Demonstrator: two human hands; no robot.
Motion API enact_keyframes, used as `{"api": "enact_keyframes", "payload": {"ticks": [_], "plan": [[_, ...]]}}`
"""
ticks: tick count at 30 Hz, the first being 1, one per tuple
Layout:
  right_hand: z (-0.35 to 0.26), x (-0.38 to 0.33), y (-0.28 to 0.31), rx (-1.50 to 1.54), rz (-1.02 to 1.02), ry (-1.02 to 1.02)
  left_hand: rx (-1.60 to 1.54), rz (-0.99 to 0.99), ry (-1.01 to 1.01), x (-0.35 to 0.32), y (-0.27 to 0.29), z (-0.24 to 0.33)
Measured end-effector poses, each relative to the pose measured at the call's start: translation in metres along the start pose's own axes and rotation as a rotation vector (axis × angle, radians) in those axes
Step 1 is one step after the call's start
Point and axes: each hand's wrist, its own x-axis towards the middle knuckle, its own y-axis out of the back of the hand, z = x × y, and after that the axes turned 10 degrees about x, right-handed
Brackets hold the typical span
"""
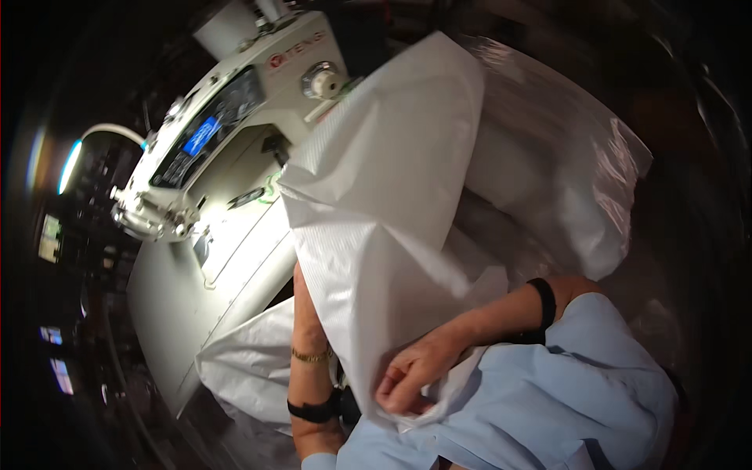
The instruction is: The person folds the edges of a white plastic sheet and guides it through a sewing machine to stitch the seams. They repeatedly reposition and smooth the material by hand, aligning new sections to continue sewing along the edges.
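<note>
Two bare hands are at work on a large white sheet [392,196] with a fine ribbed surface, which rises in folds from the person's lap toward the sewing machine. The right hand [411,376] has its fingers curled in, pinching the sheet near its lower edge. The left hand [308,321] reaches up behind the sheet, which covers its fingers, so I cannot tell whether they grip or lie spread. A gold-coloured bracelet [312,356] circles the left wrist, and a black band [313,410] sits lower on that forearm. More pale material [251,360] bunches left of this arm. The shirt [509,407] is light blue. To the left stands a pale table [168,313] bearing a white sewing machine [290,59] with a lit blue display [202,135]; small dark snips [246,197] lie under its arm. Glossy, see-through plastic [564,157] spreads beyond the sheet on the right, and a curved lamp [70,166] glows at far left
</note>
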Motion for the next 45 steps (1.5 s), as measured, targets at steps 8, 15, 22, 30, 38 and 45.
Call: {"api": "enact_keyframes", "payload": {"ticks": [8,15,22,30,38,45], "plan": [[0.045,0.047,0.003,0.061,0.273,0.129,-0.693,0.004,-0.048,0.003,0.021,0.011],[0.032,0.024,0.002,-1.192,0.479,0.402,0.347,-0.287,0.037,-0.007,0.009,0.008],[0.058,-0.039,0.069,-1.034,1.518,0.506,0.4,-0.422,0.114,-0.056,0.029,-0.057],[0.088,0.088,0.128,-0.071,0.468,0.063,0.09,-0.117,0.19,-0.142,0.04,-0.011],[0.034,0.269,-0.001,-0.276,-0.714,0.284,0.624,0.544,-0.019,-0.246,0.024,0.016],[0.039,0.313,-0.02,-0.345,-0.723,0.113,1.086,0.78,0.005,-0.298,0.028,-0.007]]}}
